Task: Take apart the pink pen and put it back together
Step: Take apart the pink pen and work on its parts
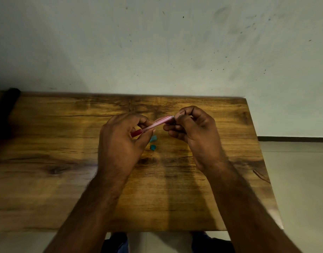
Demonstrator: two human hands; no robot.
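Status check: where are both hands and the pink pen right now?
Left hand and right hand each pinch an end of the slim pink plastic pen, held above the wooden table. Two small teal pieces lie below.

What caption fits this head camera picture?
Two hands, left hand and right hand, hold a pink pen above a wooden table.

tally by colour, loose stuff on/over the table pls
Pink: 1, the pen, held over the table by the left hand and right hand
Teal: 2, small bits on the wood under the hands
Black: 1, object at the far left edge
Total: 4
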